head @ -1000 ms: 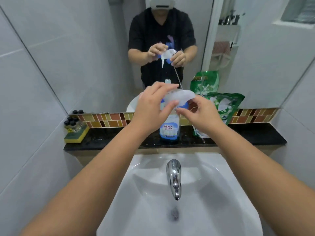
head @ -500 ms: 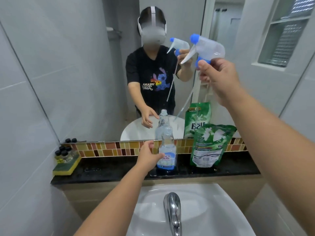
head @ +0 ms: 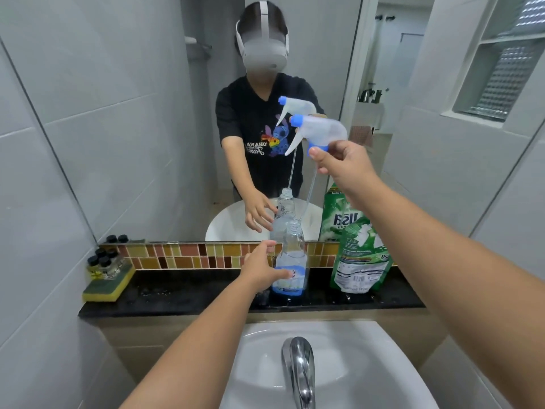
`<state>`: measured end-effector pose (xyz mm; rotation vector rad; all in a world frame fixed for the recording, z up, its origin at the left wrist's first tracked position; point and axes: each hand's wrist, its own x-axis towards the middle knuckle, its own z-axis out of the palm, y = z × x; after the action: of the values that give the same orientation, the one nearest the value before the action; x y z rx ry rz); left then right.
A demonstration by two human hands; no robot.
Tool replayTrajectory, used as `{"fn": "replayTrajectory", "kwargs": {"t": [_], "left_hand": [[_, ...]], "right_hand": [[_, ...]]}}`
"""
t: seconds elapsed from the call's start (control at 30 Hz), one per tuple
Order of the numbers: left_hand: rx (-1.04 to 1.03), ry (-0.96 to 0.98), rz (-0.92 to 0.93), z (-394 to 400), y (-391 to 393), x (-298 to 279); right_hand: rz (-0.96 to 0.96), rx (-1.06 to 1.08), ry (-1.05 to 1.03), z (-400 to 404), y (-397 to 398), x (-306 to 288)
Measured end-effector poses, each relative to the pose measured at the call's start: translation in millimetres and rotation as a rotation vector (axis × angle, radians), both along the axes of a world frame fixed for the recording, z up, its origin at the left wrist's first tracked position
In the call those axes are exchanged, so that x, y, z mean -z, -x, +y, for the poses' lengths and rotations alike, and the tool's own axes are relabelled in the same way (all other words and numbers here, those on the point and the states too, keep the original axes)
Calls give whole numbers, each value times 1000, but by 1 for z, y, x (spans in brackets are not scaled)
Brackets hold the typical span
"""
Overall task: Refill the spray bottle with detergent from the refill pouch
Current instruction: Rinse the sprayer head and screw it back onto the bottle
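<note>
Both arms outstretched: right hand [head: 343, 163] raised, pinching spray head [head: 320, 132] with tube dangling above open spray bottle [head: 292, 261] on black ledge [head: 182, 293], left hand [head: 261, 268] gripping bottle's side, green refill pouch [head: 361, 258] just right.

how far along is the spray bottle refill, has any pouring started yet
Done: the white and blue trigger sprayer head is off, gripped in the right hand with its tube hanging free. In hand: the left hand steadies the clear plastic spray bottle, neck open, on the black ledge. Left: the green refill pouch stands untouched; no pouring yet, then recapping.
</note>
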<state>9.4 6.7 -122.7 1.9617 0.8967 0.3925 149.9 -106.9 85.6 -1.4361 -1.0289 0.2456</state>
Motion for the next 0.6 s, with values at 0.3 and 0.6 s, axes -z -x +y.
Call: {"fn": "replayTrajectory", "kwargs": {"t": [0.3,0.6], "left_hand": [[-3,-77,45,2,-1,9],[-32,-87,81,14,-5,17]], "right_hand": [[202,16,310,9,5,70],[379,-13,382,11,7,119]]}}
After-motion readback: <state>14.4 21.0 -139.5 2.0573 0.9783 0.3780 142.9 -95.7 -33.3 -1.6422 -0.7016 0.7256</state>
